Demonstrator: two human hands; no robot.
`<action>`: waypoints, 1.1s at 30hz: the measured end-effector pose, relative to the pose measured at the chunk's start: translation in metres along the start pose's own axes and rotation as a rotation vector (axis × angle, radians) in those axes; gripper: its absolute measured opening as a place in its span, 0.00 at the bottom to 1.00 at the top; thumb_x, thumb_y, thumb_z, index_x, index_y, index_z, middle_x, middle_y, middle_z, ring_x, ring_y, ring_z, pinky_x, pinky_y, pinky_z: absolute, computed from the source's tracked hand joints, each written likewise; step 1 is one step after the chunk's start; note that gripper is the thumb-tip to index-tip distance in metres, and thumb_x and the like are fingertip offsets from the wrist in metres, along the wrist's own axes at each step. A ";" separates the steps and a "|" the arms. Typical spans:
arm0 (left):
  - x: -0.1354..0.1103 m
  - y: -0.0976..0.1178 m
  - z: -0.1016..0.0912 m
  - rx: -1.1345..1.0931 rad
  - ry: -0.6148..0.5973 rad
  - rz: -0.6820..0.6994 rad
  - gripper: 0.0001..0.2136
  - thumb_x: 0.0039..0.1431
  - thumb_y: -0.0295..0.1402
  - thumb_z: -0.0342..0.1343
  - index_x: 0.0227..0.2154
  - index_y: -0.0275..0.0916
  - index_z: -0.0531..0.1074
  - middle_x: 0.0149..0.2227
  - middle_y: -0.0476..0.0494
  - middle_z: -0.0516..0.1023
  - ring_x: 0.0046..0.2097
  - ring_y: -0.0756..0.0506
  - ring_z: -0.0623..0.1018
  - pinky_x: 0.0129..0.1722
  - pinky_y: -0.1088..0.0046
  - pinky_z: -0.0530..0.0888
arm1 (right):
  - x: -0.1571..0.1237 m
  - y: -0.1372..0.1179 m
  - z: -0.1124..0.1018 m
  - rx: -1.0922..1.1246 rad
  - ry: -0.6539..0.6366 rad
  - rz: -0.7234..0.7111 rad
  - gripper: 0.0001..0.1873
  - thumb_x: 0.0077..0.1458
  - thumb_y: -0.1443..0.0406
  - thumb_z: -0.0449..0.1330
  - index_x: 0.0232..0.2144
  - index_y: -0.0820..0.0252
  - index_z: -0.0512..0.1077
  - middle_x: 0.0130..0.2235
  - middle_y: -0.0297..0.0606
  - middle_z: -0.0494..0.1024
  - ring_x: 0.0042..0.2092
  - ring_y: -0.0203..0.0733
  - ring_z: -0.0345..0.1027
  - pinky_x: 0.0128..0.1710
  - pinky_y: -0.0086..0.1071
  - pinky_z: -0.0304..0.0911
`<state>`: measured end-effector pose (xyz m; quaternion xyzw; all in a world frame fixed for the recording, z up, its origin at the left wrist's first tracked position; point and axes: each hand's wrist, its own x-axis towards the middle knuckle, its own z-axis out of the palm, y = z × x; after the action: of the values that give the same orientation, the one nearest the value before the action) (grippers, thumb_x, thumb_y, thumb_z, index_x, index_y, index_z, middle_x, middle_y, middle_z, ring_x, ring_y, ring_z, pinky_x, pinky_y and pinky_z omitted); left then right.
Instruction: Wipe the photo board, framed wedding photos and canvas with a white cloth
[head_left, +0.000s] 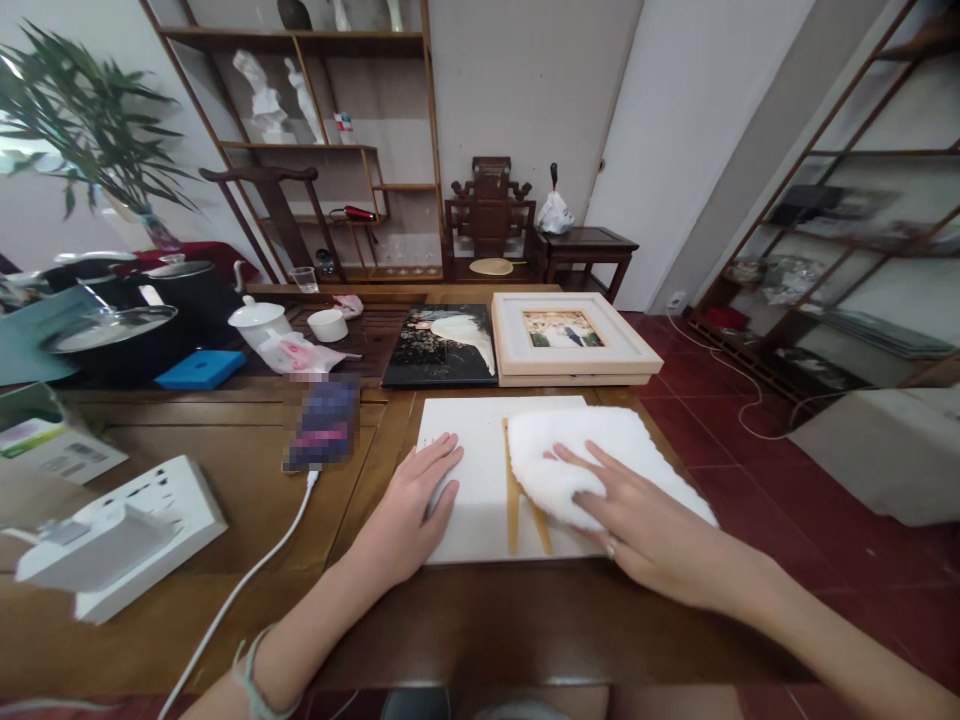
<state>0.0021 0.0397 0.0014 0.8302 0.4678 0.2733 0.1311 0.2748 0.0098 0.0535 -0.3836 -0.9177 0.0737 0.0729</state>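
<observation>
A white flat board (pixel 476 490) lies near the front edge of the wooden table, with yellowish strips (pixel 512 500) running down its middle. My left hand (pixel 412 515) rests flat on the board's left side, fingers stretched out and nothing in them. On the right part of the board is a fluffy white towel (pixel 630 440), which hangs over the board's right edge. My right hand (pixel 630 515) presses into this towel, fingers bent and partly sunk in its folds. The towel hides the right side of the board.
Behind the board lie a dark picture panel (pixel 442 345) and a pale wooden picture frame (pixel 637 350). To the left are a phone (pixel 324 425) on a white cable (pixel 262 560), a power strip (pixel 161 530), a blue box (pixel 201 370) and a black pot (pixel 120 340).
</observation>
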 end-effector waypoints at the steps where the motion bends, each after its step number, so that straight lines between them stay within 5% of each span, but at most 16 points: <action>1: 0.000 0.000 0.000 -0.001 0.001 0.001 0.18 0.62 0.31 0.45 0.53 0.36 0.67 0.59 0.35 0.66 0.62 0.39 0.63 0.60 0.49 0.59 | -0.009 -0.008 -0.002 0.004 -0.023 0.001 0.14 0.50 0.75 0.50 0.36 0.61 0.72 0.58 0.51 0.65 0.65 0.51 0.42 0.62 0.53 0.46; 8: 0.000 0.002 -0.002 0.019 -0.010 0.002 0.18 0.62 0.31 0.45 0.53 0.38 0.67 0.59 0.36 0.66 0.61 0.39 0.63 0.60 0.49 0.60 | -0.040 -0.025 -0.007 0.062 -0.130 0.042 0.14 0.44 0.75 0.55 0.32 0.55 0.73 0.63 0.38 0.56 0.64 0.53 0.42 0.59 0.49 0.56; 12: 0.001 0.003 -0.002 0.006 -0.003 -0.007 0.18 0.62 0.31 0.45 0.53 0.38 0.67 0.59 0.37 0.67 0.61 0.39 0.64 0.60 0.50 0.60 | -0.018 0.008 -0.004 0.100 -0.055 0.086 0.10 0.56 0.68 0.53 0.36 0.56 0.74 0.62 0.39 0.59 0.64 0.52 0.44 0.60 0.49 0.53; 16: 0.001 0.003 -0.002 0.009 -0.011 -0.013 0.17 0.62 0.31 0.45 0.53 0.36 0.67 0.58 0.35 0.67 0.61 0.39 0.64 0.60 0.51 0.60 | 0.016 0.042 -0.001 0.081 0.014 0.138 0.16 0.61 0.58 0.50 0.43 0.59 0.73 0.60 0.44 0.63 0.63 0.58 0.46 0.57 0.52 0.54; 21: 0.001 0.002 -0.002 -0.010 -0.005 -0.011 0.17 0.62 0.31 0.45 0.53 0.38 0.67 0.58 0.36 0.67 0.62 0.39 0.63 0.60 0.51 0.60 | 0.038 0.058 0.002 0.073 0.031 0.142 0.19 0.62 0.58 0.45 0.47 0.58 0.70 0.56 0.44 0.69 0.63 0.57 0.46 0.57 0.54 0.54; 26: 0.000 0.002 -0.002 0.012 -0.021 -0.012 0.18 0.63 0.31 0.44 0.53 0.35 0.66 0.59 0.34 0.66 0.62 0.40 0.62 0.61 0.51 0.59 | 0.018 0.033 0.000 0.083 0.014 0.093 0.16 0.58 0.70 0.47 0.43 0.60 0.72 0.56 0.44 0.69 0.64 0.52 0.44 0.62 0.53 0.44; 33: -0.001 0.001 0.000 0.018 -0.011 -0.005 0.18 0.63 0.31 0.43 0.53 0.33 0.67 0.58 0.34 0.66 0.62 0.40 0.62 0.61 0.51 0.59 | -0.044 -0.028 -0.019 0.241 -0.233 0.146 0.21 0.45 0.74 0.54 0.40 0.54 0.76 0.63 0.34 0.57 0.64 0.55 0.43 0.61 0.51 0.49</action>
<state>0.0025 0.0387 0.0017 0.8318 0.4715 0.2640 0.1266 0.2897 -0.0391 0.0745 -0.4266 -0.8740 0.2324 0.0059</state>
